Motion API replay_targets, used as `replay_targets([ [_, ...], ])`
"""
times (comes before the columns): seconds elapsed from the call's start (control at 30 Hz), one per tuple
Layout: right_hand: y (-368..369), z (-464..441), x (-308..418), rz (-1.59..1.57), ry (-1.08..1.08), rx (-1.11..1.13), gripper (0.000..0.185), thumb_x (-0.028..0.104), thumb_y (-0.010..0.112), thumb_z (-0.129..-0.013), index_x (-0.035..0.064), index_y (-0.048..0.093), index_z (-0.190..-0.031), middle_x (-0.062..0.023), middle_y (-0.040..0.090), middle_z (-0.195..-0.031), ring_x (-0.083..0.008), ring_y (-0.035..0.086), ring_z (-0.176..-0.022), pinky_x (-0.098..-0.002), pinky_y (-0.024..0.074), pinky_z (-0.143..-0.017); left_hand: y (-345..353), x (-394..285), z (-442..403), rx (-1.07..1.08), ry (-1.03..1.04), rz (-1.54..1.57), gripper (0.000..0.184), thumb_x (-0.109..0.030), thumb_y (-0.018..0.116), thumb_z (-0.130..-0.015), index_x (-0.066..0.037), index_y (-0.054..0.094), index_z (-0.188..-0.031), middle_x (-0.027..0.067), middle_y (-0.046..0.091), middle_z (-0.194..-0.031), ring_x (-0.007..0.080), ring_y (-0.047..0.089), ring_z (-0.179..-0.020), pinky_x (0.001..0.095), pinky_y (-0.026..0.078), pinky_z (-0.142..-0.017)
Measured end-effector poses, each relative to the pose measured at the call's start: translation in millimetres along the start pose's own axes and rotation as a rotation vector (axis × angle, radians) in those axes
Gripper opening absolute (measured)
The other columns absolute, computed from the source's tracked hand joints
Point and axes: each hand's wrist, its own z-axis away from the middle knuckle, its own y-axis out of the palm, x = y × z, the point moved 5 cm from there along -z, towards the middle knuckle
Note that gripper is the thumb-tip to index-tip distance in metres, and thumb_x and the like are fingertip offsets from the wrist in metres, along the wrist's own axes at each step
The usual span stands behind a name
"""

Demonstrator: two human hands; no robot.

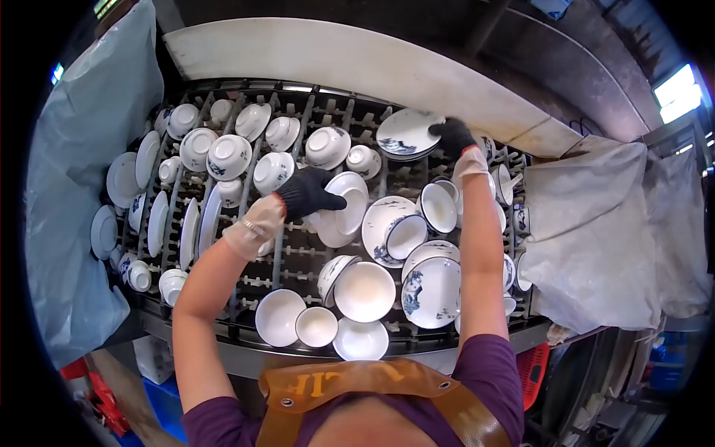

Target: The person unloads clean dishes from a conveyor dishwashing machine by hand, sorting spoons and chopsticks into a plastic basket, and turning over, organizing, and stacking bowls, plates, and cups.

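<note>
My left hand (309, 194), in a black glove, has its thumb over the rim of a white bowl (350, 210) near the middle of the rack; a larger white dish lies under that bowl. My right hand (452, 137), also black-gloved, grips the right edge of a blue-patterned oval plate (406, 134) at the back of the rack. Another plate edge shows just beneath it. Between my arms sit a patterned plate with a small bowl (407, 237) on it, a white bowl (364, 291) and a large patterned plate (432, 292).
The slatted rack (290, 257) holds upside-down bowls (229, 156) and upright plates (157, 223) at left. Plastic curtains hang at the left (89, 171) and right (588, 231). A pale panel (320, 56) runs along the back. A red basket (530, 372) stands low at right.
</note>
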Motion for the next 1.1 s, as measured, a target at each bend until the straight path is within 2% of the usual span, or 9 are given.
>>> replay_targets([
  [0.13, -34, 41, 80, 0.394, -0.052, -0.510, 0.038, 0.033, 0.065, -0.072, -0.0018, 0.061, -0.087, -0.0181, 0.064, -0.073, -0.0286, 0.064, -0.071, -0.0356, 0.0497, -0.066, -25, -25, 35, -0.278, 0.056, 0.051, 0.037, -0.024, 0.071, -0.068, -0.001, 0.064, -0.096, 0.0155, 0.066, -0.083, 0.0250, 0.064, -0.075, 0.0330, 0.050, -0.070],
  [0.33, -22, 53, 59, 0.651, -0.103, -0.044, 0.044, 0.038, 0.063, -0.074, -0.0001, 0.062, -0.095, -0.0211, 0.063, -0.090, -0.0362, 0.060, -0.089, -0.0397, 0.0469, -0.080, -36, -5, 26, -0.519, -0.007, -0.069, 0.035, -0.028, 0.066, -0.071, 0.001, 0.064, -0.090, 0.0194, 0.064, -0.079, 0.0275, 0.064, -0.071, 0.0358, 0.050, -0.066],
  [0.43, -2, 97, 48, -0.319, 0.009, 0.125, 0.031, 0.024, 0.068, -0.074, -0.0003, 0.062, -0.094, -0.0156, 0.065, -0.086, -0.0286, 0.062, -0.079, -0.0352, 0.0482, -0.077, -13, 9, 17, -0.470, -0.115, -0.129, 0.034, -0.028, 0.067, -0.071, 0.000, 0.064, -0.091, 0.0196, 0.064, -0.080, 0.0306, 0.063, -0.072, 0.0372, 0.050, -0.067],
  [0.57, 29, 149, 58, 0.285, -0.550, 0.365, 0.033, 0.018, 0.073, -0.064, 0.0104, 0.064, -0.094, -0.0111, 0.064, -0.092, -0.0275, 0.060, -0.086, -0.0360, 0.0469, -0.079, 41, 12, 18, -0.296, -0.101, -0.387, 0.038, -0.036, 0.066, -0.070, -0.005, 0.062, -0.092, 0.0169, 0.064, -0.087, 0.0332, 0.060, -0.083, 0.0414, 0.046, -0.077],
  [0.63, 42, 147, 44, 0.524, -0.558, 0.208, 0.045, 0.014, 0.073, -0.064, 0.0096, 0.061, -0.107, -0.0132, 0.062, -0.101, -0.0282, 0.058, -0.095, -0.0366, 0.0468, -0.081, 57, 5, 26, -0.277, -0.108, -0.463, 0.038, -0.037, 0.066, -0.070, -0.007, 0.062, -0.092, 0.0168, 0.063, -0.086, 0.0336, 0.060, -0.082, 0.0430, 0.046, -0.074],
  [0.73, 49, 154, 56, 0.785, -0.533, 0.101, 0.039, 0.015, 0.072, -0.057, 0.0156, 0.064, -0.095, -0.0097, 0.062, -0.091, -0.0293, 0.059, -0.089, -0.0392, 0.0468, -0.076, 54, -8, 43, -0.258, -0.204, -0.485, 0.038, -0.038, 0.067, -0.070, -0.007, 0.061, -0.091, 0.0173, 0.063, -0.082, 0.0307, 0.061, -0.078, 0.0394, 0.047, -0.069],
  [0.87, 33, 162, 96, 0.807, -0.657, 0.175, 0.029, 0.017, 0.066, -0.064, 0.0181, 0.064, -0.093, -0.0093, 0.063, -0.091, -0.0302, 0.060, -0.085, -0.0401, 0.0478, -0.073, 45, -17, 100, -0.350, -0.024, -0.069, 0.024, -0.019, 0.066, -0.075, -0.005, 0.060, -0.093, 0.0112, 0.062, -0.079, 0.0187, 0.060, -0.070, 0.0303, 0.047, -0.064],
  [0.97, 23, 148, 122, 0.613, -0.828, -0.331, 0.021, 0.009, 0.055, -0.072, 0.0119, 0.060, -0.093, -0.0095, 0.061, -0.089, -0.0297, 0.061, -0.078, -0.0399, 0.0492, -0.065, 51, -22, 135, -0.396, 0.004, 0.078, 0.022, -0.014, 0.066, -0.074, -0.003, 0.061, -0.091, 0.0110, 0.061, -0.075, 0.0172, 0.059, -0.065, 0.0307, 0.048, -0.063],
  [1.1, 49, 136, 146, 0.755, -0.755, -0.383, 0.019, 0.017, 0.055, -0.077, 0.0086, 0.061, -0.093, -0.0124, 0.063, -0.087, -0.0296, 0.061, -0.081, -0.0388, 0.0486, -0.069, 63, -15, 150, -0.415, -0.051, 0.126, 0.030, -0.014, 0.070, -0.071, -0.002, 0.060, -0.097, 0.0100, 0.063, -0.081, 0.0178, 0.059, -0.071, 0.0309, 0.048, -0.067],
])
